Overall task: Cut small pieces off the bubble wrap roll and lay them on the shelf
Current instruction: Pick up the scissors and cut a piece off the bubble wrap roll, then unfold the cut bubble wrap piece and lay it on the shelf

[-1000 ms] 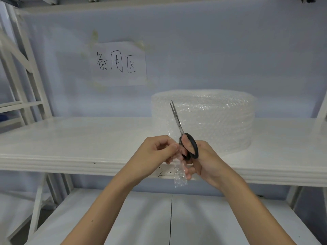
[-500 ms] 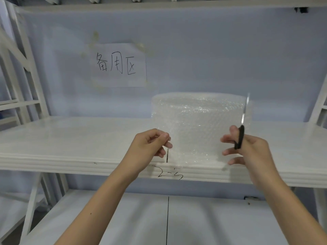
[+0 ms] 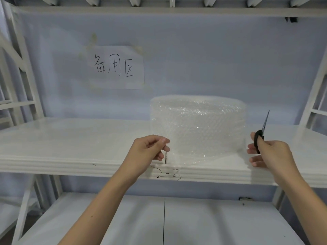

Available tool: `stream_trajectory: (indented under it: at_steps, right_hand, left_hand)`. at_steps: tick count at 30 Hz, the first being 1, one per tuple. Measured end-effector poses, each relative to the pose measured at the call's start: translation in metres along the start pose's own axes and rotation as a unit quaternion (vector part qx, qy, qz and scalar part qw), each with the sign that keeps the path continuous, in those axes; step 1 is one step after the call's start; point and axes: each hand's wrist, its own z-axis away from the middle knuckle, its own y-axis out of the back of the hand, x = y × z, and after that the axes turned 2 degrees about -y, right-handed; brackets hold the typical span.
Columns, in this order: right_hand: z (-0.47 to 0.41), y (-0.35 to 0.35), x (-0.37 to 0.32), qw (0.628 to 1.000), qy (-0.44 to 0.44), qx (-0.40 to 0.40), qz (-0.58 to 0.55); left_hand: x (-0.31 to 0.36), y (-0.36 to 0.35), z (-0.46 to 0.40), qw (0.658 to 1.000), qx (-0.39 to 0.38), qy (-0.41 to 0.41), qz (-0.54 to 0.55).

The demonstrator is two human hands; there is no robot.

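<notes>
While left hand [image 3: 149, 151] fingers pinch the bubble wrap [image 3: 198, 131], right hand [image 3: 270, 154] grips scissors [image 3: 261, 134].

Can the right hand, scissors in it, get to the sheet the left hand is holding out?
Probably yes. The right hand holds the scissors upright, off to the right of the bubble wrap roll. Nothing lies between them and the sheet pinched by the left hand, stretched in front of the roll.
</notes>
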Motion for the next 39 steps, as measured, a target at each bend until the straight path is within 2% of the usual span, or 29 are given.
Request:
stream_trajectory:
  at_steps: [11, 17, 19, 23, 25, 27, 30, 33, 34, 36, 37, 39]
  right_hand:
    - [-0.010, 0.005, -0.010, 0.994, -0.065, -0.066, 0.060]
    - [-0.009, 0.003, -0.008, 0.988, -0.038, -0.013, 0.149]
    - [-0.010, 0.002, -0.007, 0.970, -0.014, 0.002, 0.241]
    - [-0.015, -0.001, 0.000, 0.908, 0.014, 0.006, 0.418]
    - [-0.017, -0.004, 0.004, 0.878, 0.031, 0.013, 0.478]
    - [-0.010, -0.008, 0.005, 0.862, 0.048, 0.026, 0.503]
    - [0.007, -0.015, -0.004, 0.861, 0.117, 0.068, 0.491]
    - [0.034, -0.031, -0.023, 0.872, 0.241, 0.083, 0.418]
    - [0.046, -0.039, -0.030, 0.885, 0.273, 0.054, 0.374]
    - [0.071, -0.061, -0.046, 0.922, 0.297, -0.054, 0.243]
    - [0.082, -0.073, -0.052, 0.937, 0.281, -0.121, 0.167]
    - [0.100, -0.100, -0.058, 0.945, 0.225, -0.232, 0.050]
  left_hand:
    - [-0.004, 0.007, -0.001, 1.000, -0.001, -0.007, 0.003]
    - [-0.006, 0.007, -0.001, 1.000, -0.007, -0.005, 0.002]
    - [-0.007, 0.007, -0.001, 1.000, -0.008, -0.004, 0.004]
    - [-0.006, 0.006, -0.001, 1.000, -0.009, -0.005, 0.005]
    - [-0.005, 0.006, -0.001, 1.000, -0.004, -0.004, 0.007]
    - [-0.004, 0.007, -0.002, 1.000, 0.000, -0.001, 0.009]
    - [-0.003, 0.010, -0.003, 1.000, 0.005, 0.001, 0.014]
    - [0.000, 0.014, -0.003, 1.000, 0.000, -0.005, 0.014]
    - [0.002, 0.014, -0.003, 1.000, -0.004, -0.009, 0.013]
    - [0.006, 0.016, -0.003, 1.000, -0.009, -0.014, 0.013]
    - [0.008, 0.016, -0.002, 1.000, -0.007, -0.018, 0.010]
    - [0.011, 0.019, -0.002, 1.000, 0.004, -0.027, 0.000]
